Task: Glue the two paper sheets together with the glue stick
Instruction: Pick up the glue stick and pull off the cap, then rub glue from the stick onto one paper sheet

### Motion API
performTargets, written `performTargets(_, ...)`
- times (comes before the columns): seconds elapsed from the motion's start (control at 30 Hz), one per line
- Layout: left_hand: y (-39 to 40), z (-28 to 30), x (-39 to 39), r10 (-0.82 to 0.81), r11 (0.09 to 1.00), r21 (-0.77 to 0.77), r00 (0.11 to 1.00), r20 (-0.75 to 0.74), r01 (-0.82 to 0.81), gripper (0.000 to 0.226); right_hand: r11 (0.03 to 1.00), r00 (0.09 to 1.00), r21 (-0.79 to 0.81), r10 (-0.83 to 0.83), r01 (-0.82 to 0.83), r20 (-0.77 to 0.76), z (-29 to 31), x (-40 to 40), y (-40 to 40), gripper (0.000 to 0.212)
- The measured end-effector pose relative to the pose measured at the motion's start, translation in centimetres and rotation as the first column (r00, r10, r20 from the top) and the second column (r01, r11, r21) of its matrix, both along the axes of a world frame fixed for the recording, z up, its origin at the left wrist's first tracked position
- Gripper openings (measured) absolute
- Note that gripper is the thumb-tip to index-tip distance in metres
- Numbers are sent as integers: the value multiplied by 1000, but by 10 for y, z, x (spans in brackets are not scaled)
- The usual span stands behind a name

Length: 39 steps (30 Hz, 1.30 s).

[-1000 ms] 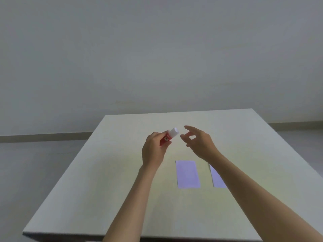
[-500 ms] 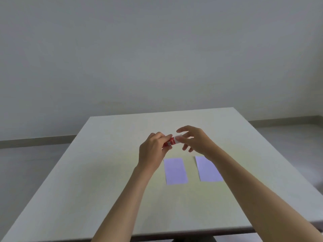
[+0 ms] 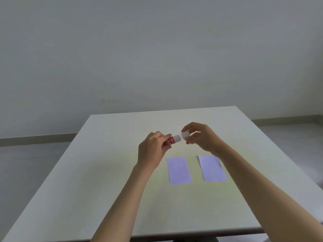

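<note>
My left hand (image 3: 152, 149) grips a red glue stick (image 3: 170, 141) by its body, above the table, with its white tip pointing right. Just off that tip, my right hand (image 3: 201, 137) pinches the white cap (image 3: 185, 135), a small gap apart from the stick. Two pale purple paper sheets lie flat side by side nearer to me: the left sheet (image 3: 178, 170) below the glue stick, the right sheet (image 3: 212, 168) partly covered at its far corner by my right wrist.
The pale table (image 3: 87, 180) stretches wide to the left of the sheets. Its front edge runs along the bottom of the view, and a plain wall and grey floor lie behind it.
My right hand reached the glue stick, took hold of the cap and pulled it off to the right. The view shifted, so the sheets sit further right.
</note>
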<state>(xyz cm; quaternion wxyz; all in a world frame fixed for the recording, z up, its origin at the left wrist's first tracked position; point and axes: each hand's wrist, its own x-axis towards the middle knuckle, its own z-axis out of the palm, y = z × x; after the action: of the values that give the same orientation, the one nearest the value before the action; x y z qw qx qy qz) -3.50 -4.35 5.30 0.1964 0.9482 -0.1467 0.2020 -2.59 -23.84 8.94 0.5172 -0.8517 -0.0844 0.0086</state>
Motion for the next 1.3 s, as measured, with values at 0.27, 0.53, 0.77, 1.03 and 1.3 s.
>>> performTargets(0.27,10,-3,7,23,993,-117,998,-66,-30,38,882,908,-218,-409,418,87,-37,28,-70,18)
performTargets(0.53,8,-6,10,-9,975,-221,995,-99,-13,34,724,844,-501,-535,475,27,-102,21,-113,21)
performTargets(0.77,8,-6,12,-33,958,-288,995,-91,6,29,702,880,-549,-449,455,156,-90,12,-91,61)
performTargets(1.03,1,2,9,-114,924,-373,992,-62,83,18,965,993,256,35,-62,109,-34,-11,34,20)
performTargets(1.3,3,8,4,-145,935,-339,984,-103,102,13,773,999,633,-38,42,-20,-36,-16,51,17)
